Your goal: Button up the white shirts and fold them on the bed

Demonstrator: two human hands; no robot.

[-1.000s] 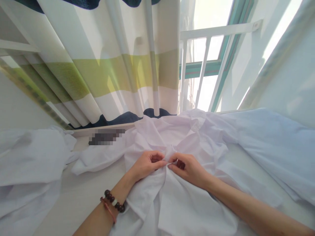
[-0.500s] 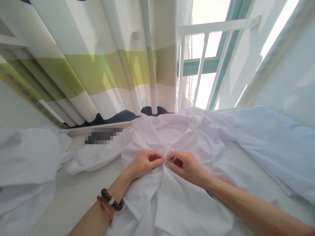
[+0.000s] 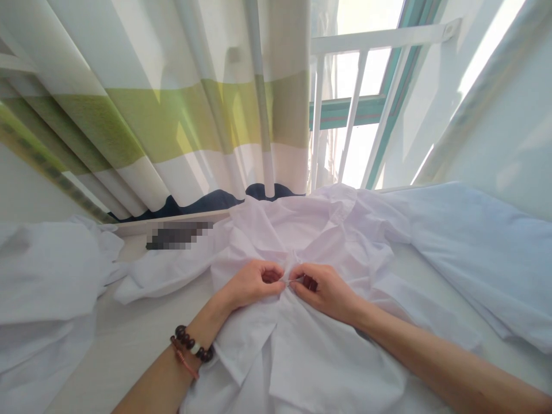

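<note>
A white shirt point(image 3: 302, 356) lies spread on a pale table top point(image 3: 129, 339), its collar toward the window. My left hand point(image 3: 252, 282) and my right hand point(image 3: 321, 290) meet at the shirt's front just below the collar. Both hands are closed in a pinch on the two front edges of the fabric, fingertips almost touching. What lies between the fingertips is too small to make out. A dark bead bracelet point(image 3: 194, 351) circles my left wrist.
More white garments lie heaped at the left point(image 3: 43, 287) and at the right point(image 3: 474, 253). A striped curtain point(image 3: 172, 115) hangs behind the table, beside a window with a white railing point(image 3: 357, 103). A blurred patch point(image 3: 179, 236) sits on the sill.
My hands have stayed pinched on the shirt front at the same spot. The view has shifted slightly, so the shirt and hands sit a little higher in the picture.
</note>
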